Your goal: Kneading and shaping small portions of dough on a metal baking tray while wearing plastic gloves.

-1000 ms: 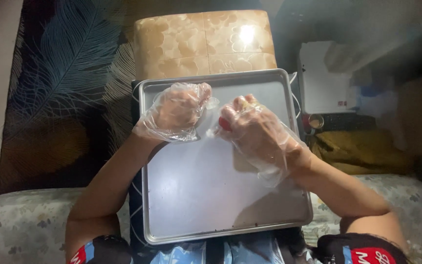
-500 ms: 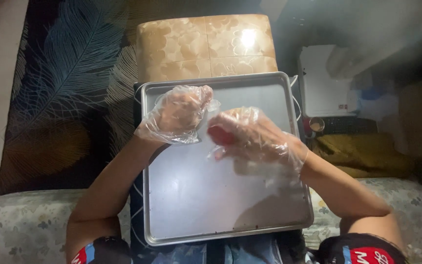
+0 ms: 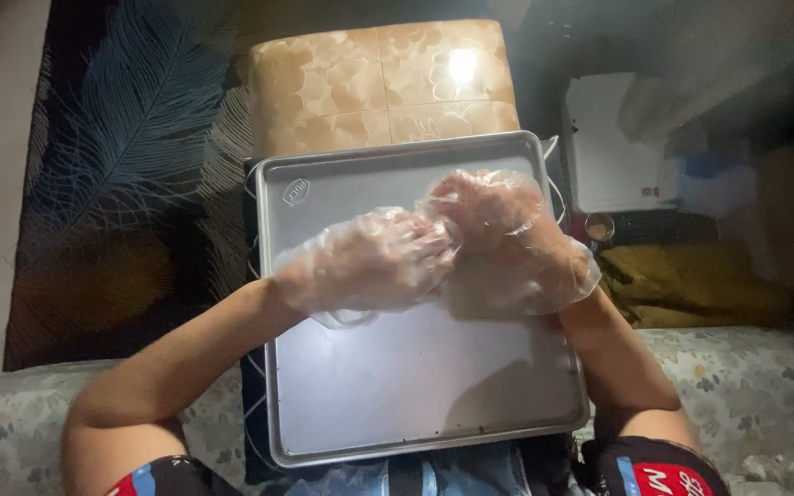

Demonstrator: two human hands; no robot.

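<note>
Gloves of thin, clear plastic cover both hands, which meet above the far half of a metal baking tray (image 3: 397,404). The tray is rectangular, silver and rimmed, and it rests across the person's lap; its near edge lies close to the body and its far edge butts against a tan patterned stool top (image 3: 360,83).

The left hand (image 3: 369,262) reaches in from the tray's left edge, palm down, its fingers curled loosely toward the other hand. The right hand (image 3: 498,234) comes in from the right edge and is curled too, its fingertips raised near the far right part of the tray. The two hands touch where their fingers meet, roughly over the middle of the tray's far half. The crinkled plastic hides the fingertips, so I cannot tell whether either hand pinches the other's glove or simply rests against it. Loose plastic bags out at both wrists.

A bright glare sits on the tray's surface just below the left wrist, and a shadow falls toward its near right corner. A few dark specks lie along the near edge.

Beyond the tray's left edge lies a dark rug with a pale feather pattern (image 3: 121,147). Past the right edge stand a white box (image 3: 608,147) and some olive cloth (image 3: 682,285). A floral cushion (image 3: 11,432) runs beneath both elbows.
</note>
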